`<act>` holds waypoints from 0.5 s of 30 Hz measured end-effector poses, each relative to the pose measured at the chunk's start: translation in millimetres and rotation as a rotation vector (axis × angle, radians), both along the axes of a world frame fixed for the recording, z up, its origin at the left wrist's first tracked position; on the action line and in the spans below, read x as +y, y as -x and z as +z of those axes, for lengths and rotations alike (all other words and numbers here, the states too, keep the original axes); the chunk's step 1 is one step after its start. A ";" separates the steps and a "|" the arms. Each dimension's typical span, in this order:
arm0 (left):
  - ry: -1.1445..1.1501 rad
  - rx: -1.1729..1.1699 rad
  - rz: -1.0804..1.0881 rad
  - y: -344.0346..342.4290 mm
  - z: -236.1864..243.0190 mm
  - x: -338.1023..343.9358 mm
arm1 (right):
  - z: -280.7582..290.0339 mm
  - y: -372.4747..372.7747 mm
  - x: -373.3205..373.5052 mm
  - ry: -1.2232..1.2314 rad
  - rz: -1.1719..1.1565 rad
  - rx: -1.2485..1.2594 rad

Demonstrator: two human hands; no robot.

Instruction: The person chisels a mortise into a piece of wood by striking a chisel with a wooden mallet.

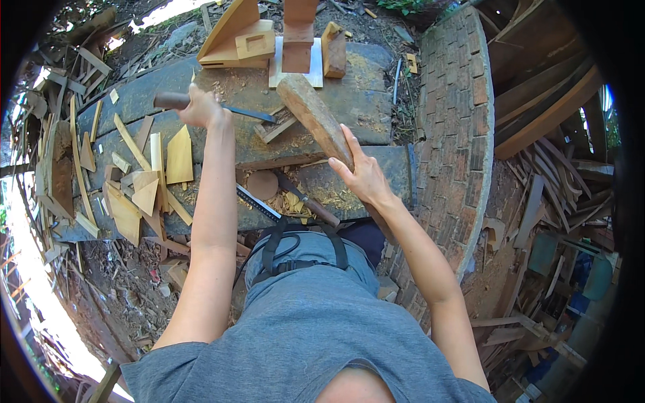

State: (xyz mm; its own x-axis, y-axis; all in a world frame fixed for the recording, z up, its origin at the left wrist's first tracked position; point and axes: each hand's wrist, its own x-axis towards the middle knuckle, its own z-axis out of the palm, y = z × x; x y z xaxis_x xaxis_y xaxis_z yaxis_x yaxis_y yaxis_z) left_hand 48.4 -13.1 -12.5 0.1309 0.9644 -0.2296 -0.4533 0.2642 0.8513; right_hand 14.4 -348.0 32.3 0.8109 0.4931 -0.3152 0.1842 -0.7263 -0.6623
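My left hand (pixel 201 109) is closed around a chisel near where its brown wooden handle (pixel 172 101) meets the blade. The dark steel blade (pixel 248 113) points right, its tip by a small wooden block (pixel 276 125) with a recess in it. In my right hand (pixel 364 173) is a thick, rough wooden club (pixel 316 121), held slanting with its wide end up and left, its lower end beside my forearm. Nearer to me lie a second wooden-handled chisel (pixel 318 209), a round wooden disc (pixel 263 184) and a metal rule (pixel 258 203).
Pale offcuts (pixel 179 156) and thin strips cover the left of the dark workbench (pixel 363 101). Along its far edge stand a wedge-shaped wooden piece (pixel 232 37), an upright board (pixel 297 40) and a block (pixel 334 52). A brick wall (pixel 451 134) borders the right; stacked timber (pixel 557 107) lies beyond.
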 end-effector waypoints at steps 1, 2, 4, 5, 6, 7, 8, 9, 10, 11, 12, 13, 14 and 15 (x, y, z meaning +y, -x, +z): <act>0.091 0.009 0.032 1.0 -7.8 4.1 | 1.4 1.1 2.2 0.016 -0.001 0.006; 0.182 0.018 0.066 1.6 -15.2 8.8 | 2.4 1.8 4.0 0.033 -0.001 0.011; 0.171 0.007 0.061 2.0 -13.6 6.2 | -2.0 5.2 4.1 0.012 -0.007 -0.015; 0.135 -0.020 0.025 -0.6 -13.1 2.5 | -3.0 6.8 3.7 -0.010 -0.007 -0.040; 0.097 -0.049 -0.008 -2.9 -6.7 -1.3 | -2.4 6.5 3.5 -0.014 -0.005 -0.043; 0.092 -0.053 -0.006 -4.0 -0.5 -5.5 | -1.2 6.5 2.4 -0.012 -0.013 -0.021; 0.070 -0.059 -0.023 -4.3 5.7 -9.6 | -0.4 6.7 2.4 -0.009 -0.021 0.001; 0.053 -0.071 -0.044 -5.0 14.8 -14.0 | -1.7 7.1 2.8 -0.008 -0.022 -0.008; 0.056 -0.078 -0.048 -2.7 24.9 -17.7 | -5.6 8.4 2.7 0.009 -0.021 -0.052; -0.051 -0.097 -0.106 1.0 34.6 -20.9 | -8.6 9.0 2.3 0.026 -0.020 -0.096; -0.164 -0.109 -0.158 5.6 44.5 -23.4 | -11.4 9.0 2.7 0.024 -0.019 -0.096; -0.165 -0.107 -0.161 7.4 54.0 -26.2 | -13.3 9.1 3.0 0.008 -0.019 -0.114; -0.240 -0.110 -0.206 8.3 63.2 -29.9 | -14.3 9.8 1.8 -0.008 -0.020 -0.131; -0.315 -0.115 -0.244 9.8 67.9 -30.4 | -13.9 10.3 2.4 -0.009 -0.017 -0.132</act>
State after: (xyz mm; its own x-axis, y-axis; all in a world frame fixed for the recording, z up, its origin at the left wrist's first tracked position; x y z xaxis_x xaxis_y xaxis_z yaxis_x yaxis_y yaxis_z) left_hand 38.6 -43.5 55.3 0.3718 0.9227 0.1016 -0.5068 0.1101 0.8550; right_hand 4.2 -345.6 18.5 0.8534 0.4810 -0.2010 0.2574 -0.7240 -0.6399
